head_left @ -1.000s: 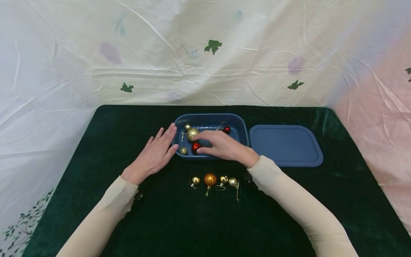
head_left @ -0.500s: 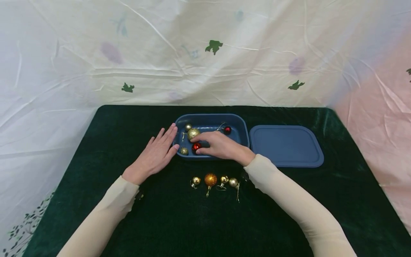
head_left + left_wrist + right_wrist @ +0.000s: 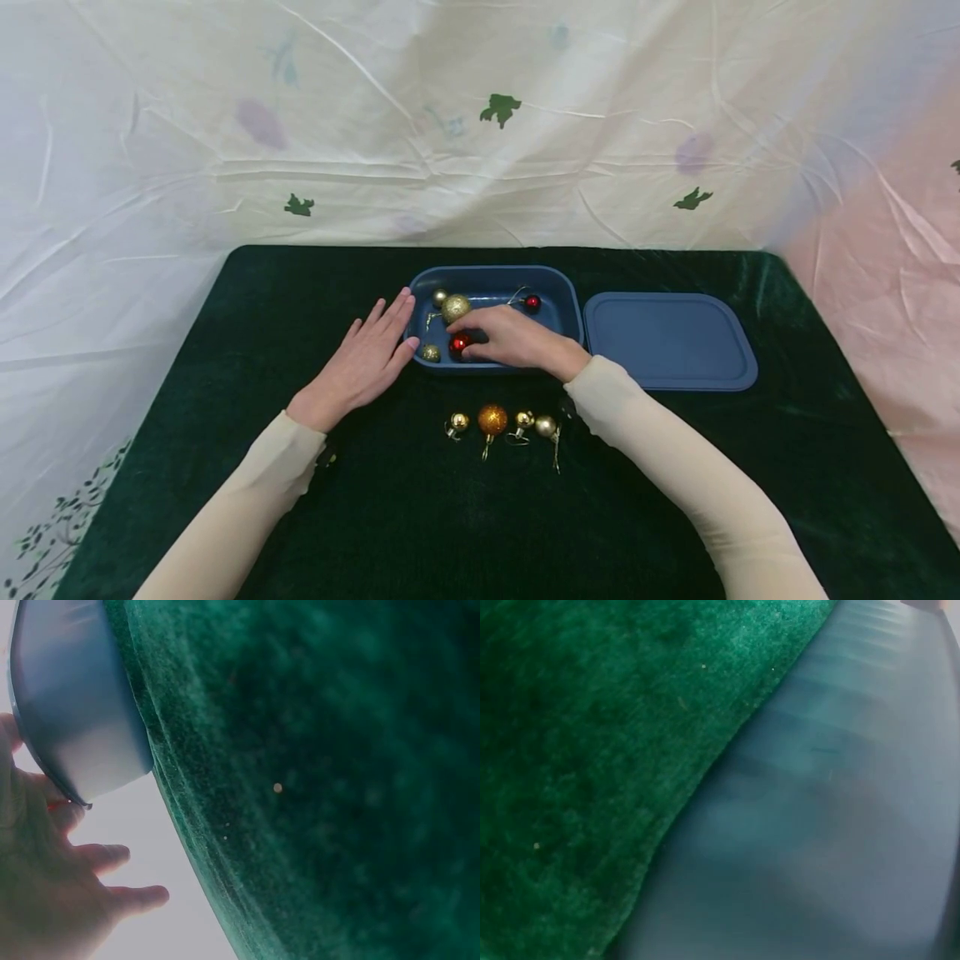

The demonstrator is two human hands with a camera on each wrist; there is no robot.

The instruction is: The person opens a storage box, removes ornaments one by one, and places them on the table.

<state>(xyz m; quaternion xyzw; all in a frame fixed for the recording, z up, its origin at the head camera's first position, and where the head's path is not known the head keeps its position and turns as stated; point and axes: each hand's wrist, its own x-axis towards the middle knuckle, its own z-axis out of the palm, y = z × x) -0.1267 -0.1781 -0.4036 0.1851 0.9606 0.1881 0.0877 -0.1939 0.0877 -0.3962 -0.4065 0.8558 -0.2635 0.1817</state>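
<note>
A blue rectangular box (image 3: 495,268) lies at the back of the table with Christmas baubles in it. My left hand (image 3: 358,360) rests against its left end, fingers straight; the left wrist view shows the fingers at the box's (image 3: 82,697) rim. Reaching in from the right, my right hand (image 3: 521,340) pinches a shiny red bauble (image 3: 458,346) between thumb and curled fingers. A large glittery gold bauble (image 3: 455,308) lies just behind the fingertips. Small gold baubles sit at the left corners, and a dark red bauble (image 3: 532,303) to the right. The right wrist view shows only the box's outer wall (image 3: 802,840) and cloth.
A blue lid (image 3: 670,340) lies flat right of the box, close beside it. In front, a row holds an orange glitter bauble (image 3: 492,418) and several gold ones (image 3: 546,426). Dark green cloth (image 3: 420,517) covers the table; a pale patterned sheet (image 3: 600,100) hangs behind.
The large gold bauble has shifted slightly back and to the right. My right hand has stayed in the box with small finger movements around the red bauble. My left hand has not moved.
</note>
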